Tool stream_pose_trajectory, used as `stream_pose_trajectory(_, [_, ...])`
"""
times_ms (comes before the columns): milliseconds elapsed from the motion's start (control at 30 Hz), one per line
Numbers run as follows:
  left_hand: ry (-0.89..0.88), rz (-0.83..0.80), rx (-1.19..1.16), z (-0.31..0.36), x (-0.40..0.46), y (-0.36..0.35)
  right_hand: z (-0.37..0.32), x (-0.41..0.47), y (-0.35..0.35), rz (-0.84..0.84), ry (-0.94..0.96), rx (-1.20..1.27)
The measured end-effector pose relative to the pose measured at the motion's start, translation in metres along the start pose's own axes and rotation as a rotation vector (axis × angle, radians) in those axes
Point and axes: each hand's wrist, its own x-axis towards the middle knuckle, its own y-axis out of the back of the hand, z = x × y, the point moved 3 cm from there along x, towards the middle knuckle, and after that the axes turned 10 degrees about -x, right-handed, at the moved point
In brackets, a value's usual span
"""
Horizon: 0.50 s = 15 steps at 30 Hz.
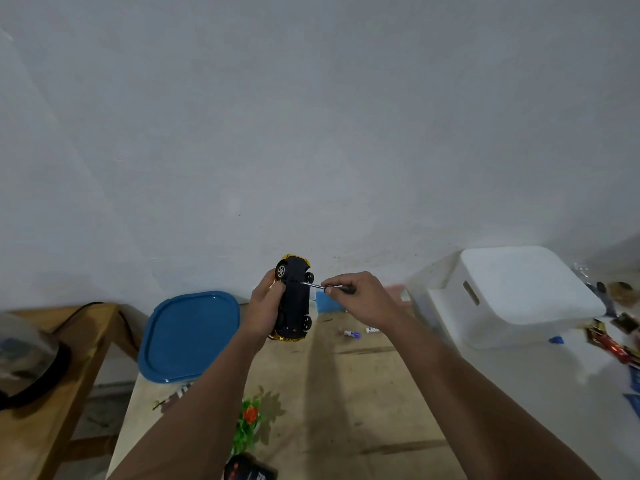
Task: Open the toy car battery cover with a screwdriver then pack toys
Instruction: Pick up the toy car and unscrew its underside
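The left hand [266, 303] grips the toy car [294, 299] above the counter [363, 393], belly turned toward the right hand [360, 299], its long axis running away from the person. The right hand's fingers [334, 284] pinch the screwdriver [323, 287], whose shaft lies crosswise to the car, tip touching the underside near the far wheels, probably at the cover screw, though the screw itself is too small to make out. Nothing stands between tool and car. A blue lid [190, 334] lies to the left, a white box [512, 292] to the right, and small batteries [351, 333] rest on the counter below the hands.
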Motion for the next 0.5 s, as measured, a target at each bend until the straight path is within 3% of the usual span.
stream_pose_trajectory(133, [-0.089, 0.020, 0.103, 0.003, -0.002, -0.004, -0.007, 0.004, 0.006, -0.034, -0.031, -0.022])
stream_pose_trajectory(333, [-0.124, -0.010, 0.164, 0.004, -0.004, -0.009, -0.010, 0.007, 0.013, -0.177, -0.314, 0.123])
stream_pose_trajectory(500, [-0.097, -0.032, 0.171, 0.003, -0.003, -0.011, -0.017, 0.006, 0.013, -0.132, -0.152, -0.080])
